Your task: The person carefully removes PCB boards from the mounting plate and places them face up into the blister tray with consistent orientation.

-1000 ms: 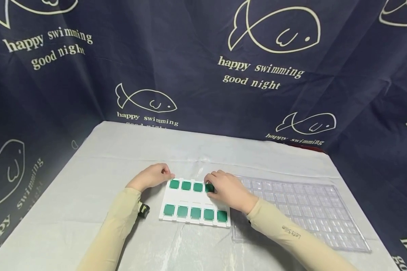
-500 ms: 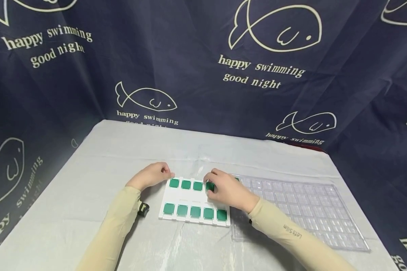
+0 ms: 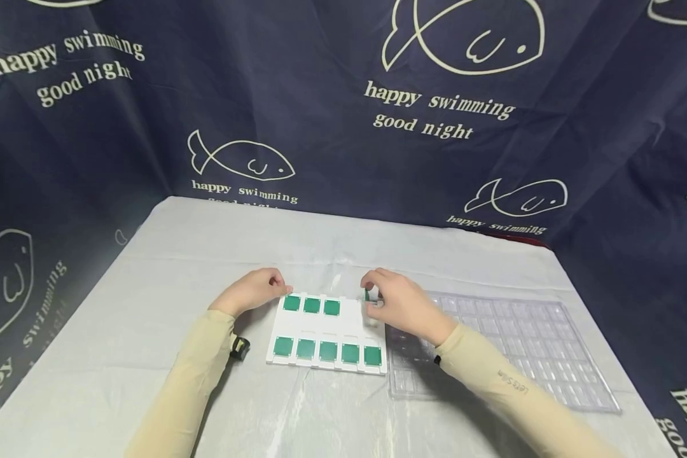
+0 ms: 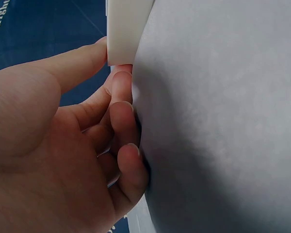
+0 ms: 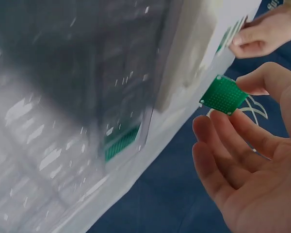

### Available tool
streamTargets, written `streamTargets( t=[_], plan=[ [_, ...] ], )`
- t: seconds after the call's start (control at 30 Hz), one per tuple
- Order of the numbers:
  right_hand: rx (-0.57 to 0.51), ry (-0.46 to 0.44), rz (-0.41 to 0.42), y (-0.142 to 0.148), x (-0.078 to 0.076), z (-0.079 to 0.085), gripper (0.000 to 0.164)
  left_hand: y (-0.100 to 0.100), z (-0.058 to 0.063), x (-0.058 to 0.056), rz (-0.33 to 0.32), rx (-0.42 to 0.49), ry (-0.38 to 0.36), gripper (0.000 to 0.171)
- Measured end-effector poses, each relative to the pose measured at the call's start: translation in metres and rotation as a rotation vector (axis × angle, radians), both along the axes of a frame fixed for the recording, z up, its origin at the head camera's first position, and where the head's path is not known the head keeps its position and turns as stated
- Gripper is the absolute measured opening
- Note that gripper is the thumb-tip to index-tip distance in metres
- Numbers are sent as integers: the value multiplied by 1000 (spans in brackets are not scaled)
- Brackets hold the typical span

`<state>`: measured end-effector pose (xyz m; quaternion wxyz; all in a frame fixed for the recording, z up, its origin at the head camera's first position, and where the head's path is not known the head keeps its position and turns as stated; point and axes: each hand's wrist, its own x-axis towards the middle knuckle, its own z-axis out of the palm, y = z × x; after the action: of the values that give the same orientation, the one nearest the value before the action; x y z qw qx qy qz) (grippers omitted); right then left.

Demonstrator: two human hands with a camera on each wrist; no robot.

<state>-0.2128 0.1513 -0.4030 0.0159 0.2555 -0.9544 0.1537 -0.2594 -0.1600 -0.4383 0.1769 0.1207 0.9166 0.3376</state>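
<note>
A white holder tray [image 3: 320, 324] lies on the table with two rows of small green circuit boards, three in the far row and several in the near row [image 3: 328, 351]. At its far left corner my left hand [image 3: 253, 291] pinches the edge; in the left wrist view the thumb presses the tray's white side [image 4: 126, 34], with the other fingers curled below. My right hand [image 3: 406, 308] pinches one green circuit board [image 5: 225, 94] by its edges between thumb and fingers. That board is raised above the tray's far right corner, perforated and tilted.
Right of the white tray lies a clear plastic tray [image 3: 492, 331] with many small compartments, partly behind the right forearm. One green board [image 5: 122, 144] sits in a corner compartment of it. A dark blue fish-print curtain [image 3: 332, 127] hangs behind the grey-white tablecloth [image 3: 206, 235].
My right hand has lifted a green board out of the far row and moved slightly right with it, leaving that slot bare. The left hand stays at the tray's corner.
</note>
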Motion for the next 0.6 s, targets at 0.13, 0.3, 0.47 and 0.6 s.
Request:
streamTargets(
  t=[0.13,0.3,0.47,0.6],
  plan=[
    [-21,28,-10,15,-3,2,33,0,0,0,7,8,-5,23],
    [-67,-5,-33,34,-1,-5,32,1,-2,2,-3,3,-8,23],
    [-73,-38,-64,48,1,-14,31,1,-2,2,-10,-2,5,23],
    [-88,-55,-73,53,1,-17,31,1,-1,1,-2,0,9,22]
  ],
)
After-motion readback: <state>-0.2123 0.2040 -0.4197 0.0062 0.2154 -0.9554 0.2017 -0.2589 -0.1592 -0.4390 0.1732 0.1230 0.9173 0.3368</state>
